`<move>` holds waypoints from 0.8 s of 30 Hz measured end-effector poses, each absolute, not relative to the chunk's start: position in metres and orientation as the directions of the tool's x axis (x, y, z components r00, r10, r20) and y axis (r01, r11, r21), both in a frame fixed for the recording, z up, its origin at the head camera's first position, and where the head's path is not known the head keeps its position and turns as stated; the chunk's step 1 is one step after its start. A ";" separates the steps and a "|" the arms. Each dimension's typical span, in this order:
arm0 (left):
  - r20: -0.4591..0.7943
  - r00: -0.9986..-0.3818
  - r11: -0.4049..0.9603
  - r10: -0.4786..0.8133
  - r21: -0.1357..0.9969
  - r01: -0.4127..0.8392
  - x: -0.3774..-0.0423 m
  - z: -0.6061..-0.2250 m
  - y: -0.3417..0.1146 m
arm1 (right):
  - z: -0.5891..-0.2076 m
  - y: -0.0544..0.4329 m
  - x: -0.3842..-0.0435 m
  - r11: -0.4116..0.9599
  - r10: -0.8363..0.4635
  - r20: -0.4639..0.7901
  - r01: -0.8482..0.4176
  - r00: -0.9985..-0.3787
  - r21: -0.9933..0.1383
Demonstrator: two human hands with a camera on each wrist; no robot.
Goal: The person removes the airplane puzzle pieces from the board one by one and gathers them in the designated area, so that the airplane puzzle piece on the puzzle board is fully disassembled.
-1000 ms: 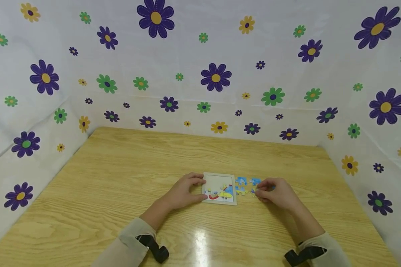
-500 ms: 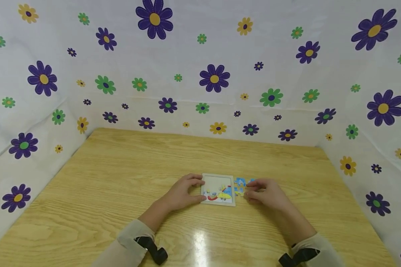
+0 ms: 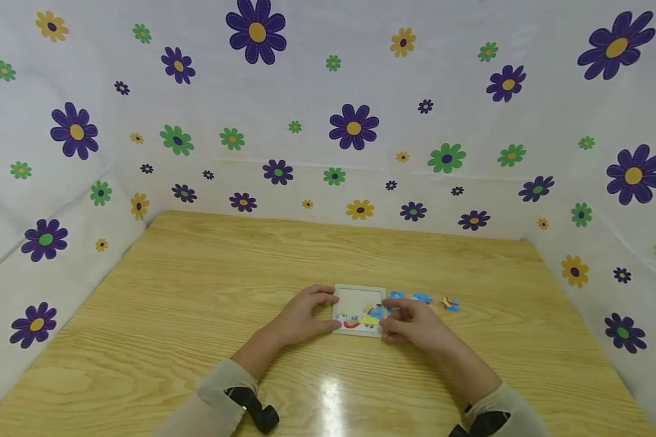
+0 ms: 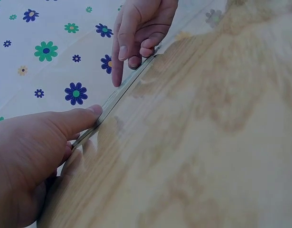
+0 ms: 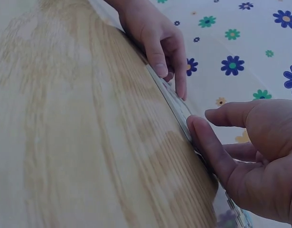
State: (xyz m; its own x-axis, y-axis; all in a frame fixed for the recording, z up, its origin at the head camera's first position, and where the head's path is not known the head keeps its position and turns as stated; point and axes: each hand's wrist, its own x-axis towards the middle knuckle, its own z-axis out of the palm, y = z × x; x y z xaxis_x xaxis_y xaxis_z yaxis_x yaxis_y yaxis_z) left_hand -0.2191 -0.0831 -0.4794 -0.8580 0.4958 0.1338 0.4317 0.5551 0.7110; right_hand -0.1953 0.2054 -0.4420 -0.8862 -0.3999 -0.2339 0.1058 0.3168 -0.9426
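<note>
A square jigsaw puzzle tray [image 3: 359, 286] with a pale frame lies on the table, its lower part filled with a colourful picture. My left hand [image 3: 304, 315] holds its left side, thumb low and index finger higher up. At the right edge of the tray is my right hand [image 3: 415, 325], its thumb touching the frame in the right wrist view. Thumb and index finger stand apart there, and no piece shows between them. Beyond the right hand lie blue puzzle pieces [image 3: 422, 297] and a blue piece with a yellow-and-red shape [image 3: 449, 303]. Other pieces may be hidden beneath that hand.
The wooden table [image 3: 240, 261] spreads around the tray on all sides. A white flowered cloth [image 3: 300, 91] hangs behind the table and along both sides. Black straps with camera mounts [image 3: 254, 409] sit on both wrists.
My right hand has moved left from the loose pieces to the tray's right edge, uncovering the piece with the yellow-and-red shape. The left hand stays at the tray.
</note>
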 end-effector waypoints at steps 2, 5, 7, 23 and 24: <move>0.140 -0.859 0.559 0.493 0.705 0.436 -0.219 -0.479 -0.083 | -0.442 0.205 -0.196 0.329 -0.412 -0.221 0.082 -0.884 -0.941; 0.149 -0.859 0.560 0.489 0.702 0.440 -0.219 -0.477 -0.083 | -0.441 0.203 -0.196 0.342 -0.419 -0.206 0.057 -0.884 -0.938; 0.153 -0.860 0.554 0.487 0.707 0.439 -0.219 -0.476 -0.083 | -0.441 0.201 -0.196 0.357 -0.416 -0.202 0.045 -0.886 -0.933; 0.130 -0.867 0.550 0.481 0.726 0.414 -0.219 -0.479 -0.081 | -0.447 0.198 -0.196 0.386 -0.367 -0.199 0.045 -0.909 -0.921; 0.130 -0.866 0.544 0.483 0.730 0.413 -0.219 -0.479 -0.081 | -0.447 0.199 -0.196 0.380 -0.358 -0.199 0.052 -0.912 -0.924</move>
